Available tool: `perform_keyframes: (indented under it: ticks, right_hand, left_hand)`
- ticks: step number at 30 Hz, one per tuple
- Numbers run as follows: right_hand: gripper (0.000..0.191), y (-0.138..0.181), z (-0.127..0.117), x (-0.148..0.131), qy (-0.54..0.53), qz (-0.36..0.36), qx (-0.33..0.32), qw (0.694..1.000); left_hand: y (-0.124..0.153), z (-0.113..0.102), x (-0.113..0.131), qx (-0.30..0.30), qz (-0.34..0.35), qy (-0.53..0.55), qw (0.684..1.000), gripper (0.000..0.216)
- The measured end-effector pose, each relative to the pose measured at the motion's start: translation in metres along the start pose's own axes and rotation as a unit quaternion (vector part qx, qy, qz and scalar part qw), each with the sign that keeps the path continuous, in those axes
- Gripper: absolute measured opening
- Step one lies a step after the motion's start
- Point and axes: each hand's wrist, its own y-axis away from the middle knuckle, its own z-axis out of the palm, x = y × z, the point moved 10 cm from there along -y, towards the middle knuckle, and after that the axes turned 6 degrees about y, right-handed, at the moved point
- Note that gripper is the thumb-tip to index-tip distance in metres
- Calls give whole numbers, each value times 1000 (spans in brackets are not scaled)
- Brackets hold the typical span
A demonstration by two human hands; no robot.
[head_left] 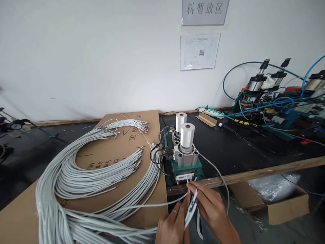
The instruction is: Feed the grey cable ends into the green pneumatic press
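White cables (pixel 48 189) lie in a large curved bundle on a flattened cardboard sheet (pixel 25 206), their stripped ends bunched toward the middle. Several of these cables run into my left hand (pixel 175 220), whose fingers are closed around them near their ends. My right hand (pixel 210 206) pinches a cable at the front of a small pneumatic press (pixel 186 161) with two knurled silver cylinders and a green base. The cable tip meets a white slot (pixel 185 177) in the press. More cable ends with coloured wires (pixel 191 206) stick out between my two hands.
Other pneumatic presses (pixel 257 83) with blue hoses stand at the back right of the black bench (pixel 243 145). A power strip (pixel 210 112) lies near the wall. An open cardboard box (pixel 288 208) with clear plastic sits below the bench edge. A gauge (pixel 15 126) is at far left.
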Motion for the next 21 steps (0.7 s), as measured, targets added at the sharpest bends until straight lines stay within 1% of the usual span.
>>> perform_keyframes:
  ticks: [5, 14, 18, 21]
  right_hand:
    - [39, -4, -3, -2, -4, -3, 6, 1000]
    - [41, -7, -4, -4, 3, -10, 11, 1000]
    - [38, -10, -8, -8, 3, -25, 23, 999]
    - [35, -9, -16, -15, -1, -39, 29, 999]
  left_hand:
    - [0, 1, 0, -16, 2, 4, 1000, 50]
    - [4, 4, -6, -25, -29, 21, 999, 53]
    - [1, -1, -3, -12, -23, 35, 999, 52]
    - [7, -7, 5, 13, -3, -9, 1000, 48]
